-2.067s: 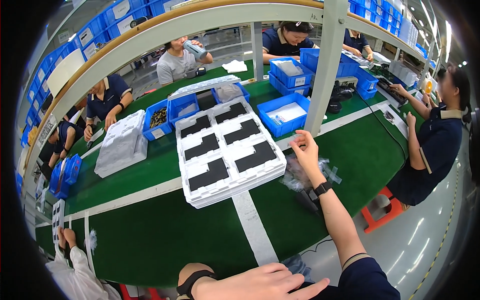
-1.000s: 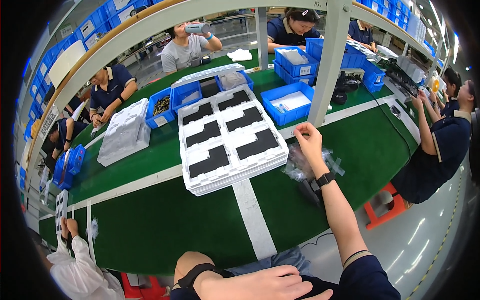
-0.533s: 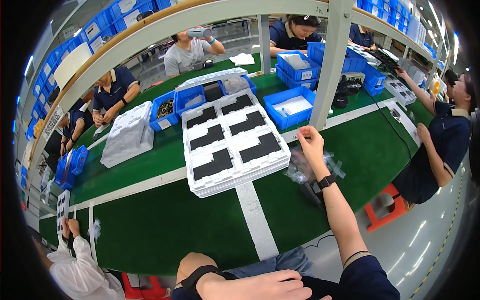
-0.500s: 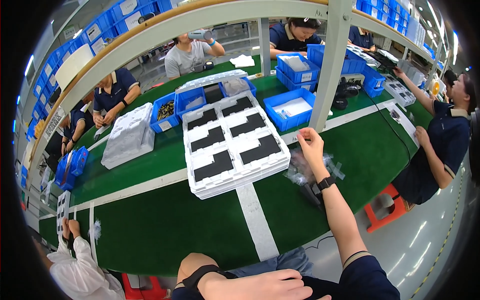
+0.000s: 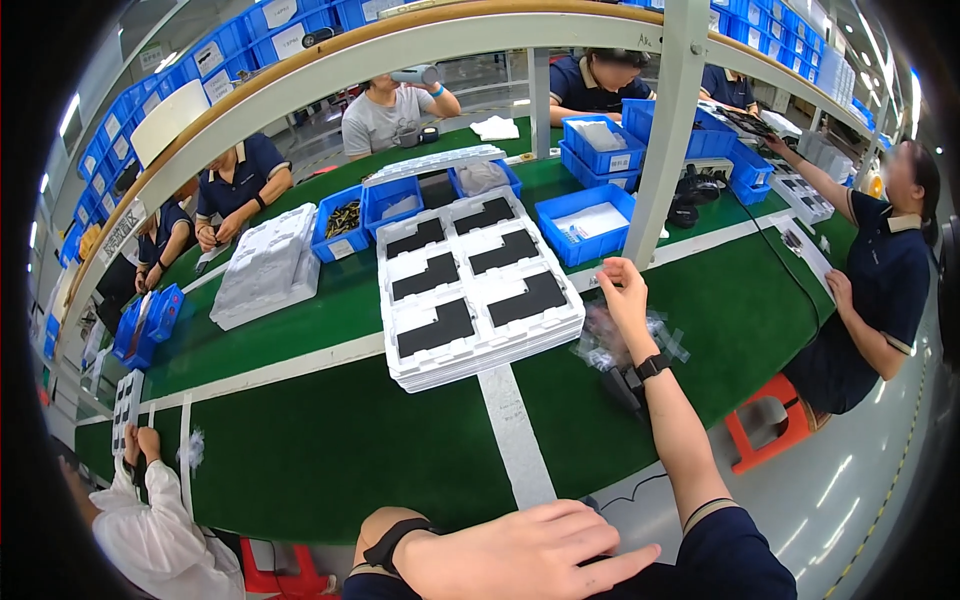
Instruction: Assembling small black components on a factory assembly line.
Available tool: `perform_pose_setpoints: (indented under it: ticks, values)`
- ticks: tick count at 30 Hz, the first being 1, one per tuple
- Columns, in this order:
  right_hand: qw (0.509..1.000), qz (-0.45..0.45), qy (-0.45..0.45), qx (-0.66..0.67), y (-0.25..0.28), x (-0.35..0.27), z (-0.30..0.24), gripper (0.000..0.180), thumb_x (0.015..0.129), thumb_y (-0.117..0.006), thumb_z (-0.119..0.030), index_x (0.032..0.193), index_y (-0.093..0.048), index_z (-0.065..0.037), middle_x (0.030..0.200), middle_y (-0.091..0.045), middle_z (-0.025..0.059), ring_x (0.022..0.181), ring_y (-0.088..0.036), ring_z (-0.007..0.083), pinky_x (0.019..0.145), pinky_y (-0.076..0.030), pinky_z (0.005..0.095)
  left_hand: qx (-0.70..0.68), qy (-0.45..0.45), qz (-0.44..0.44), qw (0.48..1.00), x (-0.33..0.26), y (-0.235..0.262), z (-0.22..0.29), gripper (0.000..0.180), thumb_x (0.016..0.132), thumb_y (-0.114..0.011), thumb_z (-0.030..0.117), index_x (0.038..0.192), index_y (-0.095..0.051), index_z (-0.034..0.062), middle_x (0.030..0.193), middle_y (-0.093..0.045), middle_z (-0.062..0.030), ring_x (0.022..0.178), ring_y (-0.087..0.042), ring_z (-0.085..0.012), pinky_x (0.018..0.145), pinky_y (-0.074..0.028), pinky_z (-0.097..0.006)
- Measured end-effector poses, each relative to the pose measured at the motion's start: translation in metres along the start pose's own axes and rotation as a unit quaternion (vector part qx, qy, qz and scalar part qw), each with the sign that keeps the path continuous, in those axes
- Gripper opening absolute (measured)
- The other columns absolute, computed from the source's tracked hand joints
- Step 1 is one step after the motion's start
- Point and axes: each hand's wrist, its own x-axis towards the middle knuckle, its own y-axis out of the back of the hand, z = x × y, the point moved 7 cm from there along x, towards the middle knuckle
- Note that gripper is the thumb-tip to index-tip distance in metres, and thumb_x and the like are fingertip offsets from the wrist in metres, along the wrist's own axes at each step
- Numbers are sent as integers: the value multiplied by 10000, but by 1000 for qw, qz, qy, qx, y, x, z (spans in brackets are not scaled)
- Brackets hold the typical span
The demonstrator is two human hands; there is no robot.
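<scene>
My right hand point(image 5: 622, 292) reaches out, fingers loosely spread, over crinkled clear plastic bags point(image 5: 610, 340) on the green bench point(image 5: 330, 450), right of the white tray stack point(image 5: 478, 285); they look light, slippery, best pinched at an edge. My left hand point(image 5: 520, 550) rests flat, near.

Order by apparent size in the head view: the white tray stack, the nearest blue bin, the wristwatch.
1. White tray stack, clearly largest.
2. Blue bin, though it sits farther from the camera.
3. Wristwatch, smallest.
</scene>
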Motion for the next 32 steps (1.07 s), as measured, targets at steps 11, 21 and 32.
perform_pose_setpoints:
  ticks: [11, 21, 32]
  values:
    - [990, 80, 111, 30, 51, 7, -98, 214, 762, -587, -16, 964, -518, -4, 897, -570, 86, 700, -597, 118, 594, -469, 224, 35, 51, 9, 998, -15, 0, -17, 395, 725, -640, 131, 1105, -554, 69, 837, -551, -49, 761, -555, -193, 702, -451, -280]
    - [868, -84, 287, -396, 72, -45, -137, 230, 784, -553, -182, 982, -557, -67, 1001, -523, 138, 988, -471, 296, 879, -348, 437, 43, 28, 26, 998, -40, 38, -1, 371, 672, -694, 167, 1012, -610, 45, 883, -592, -73, 778, -585, -186, 723, -468, -309]
    - [778, -290, -155, -535, 122, -56, -57, 714, 772, -410, -606, 1337, -232, -207, 1349, -224, 232, 1263, -136, 413, 1004, -78, 546, 49, 31, 51, 997, -67, 58, 1, 470, 672, -687, 164, 1102, -551, 32, 901, -560, -73, 801, -568, -202, 732, -452, -311]
